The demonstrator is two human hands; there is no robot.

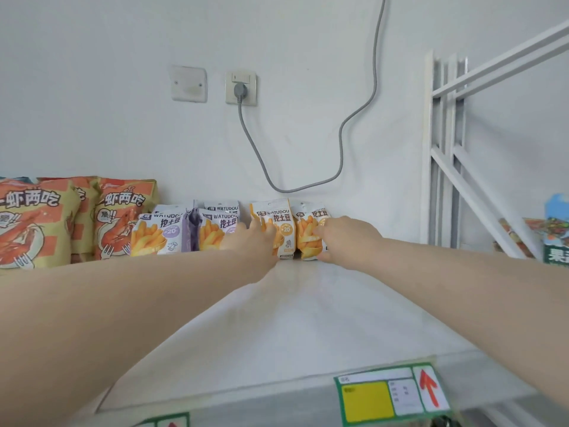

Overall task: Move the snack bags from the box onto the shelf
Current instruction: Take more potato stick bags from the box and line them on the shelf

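We log the left orange-and-white foil snack bag [284, 217] and the right orange-and-white foil snack bag [308, 238], upright at 12 o'clock on the white shelf [292, 318]. Left hand [255, 241]: fingers [265, 230] on the left one, grip we cannot tell. Right hand [345, 238]: fingers curled round the right one. Purple-and-white snack bags [160, 232] stand at 9 o'clock.

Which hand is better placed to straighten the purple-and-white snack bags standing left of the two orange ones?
The left hand. It touches the left orange bag, right beside the purple-and-white bags. The right hand is at the right orange bag and would probably have to cross over.
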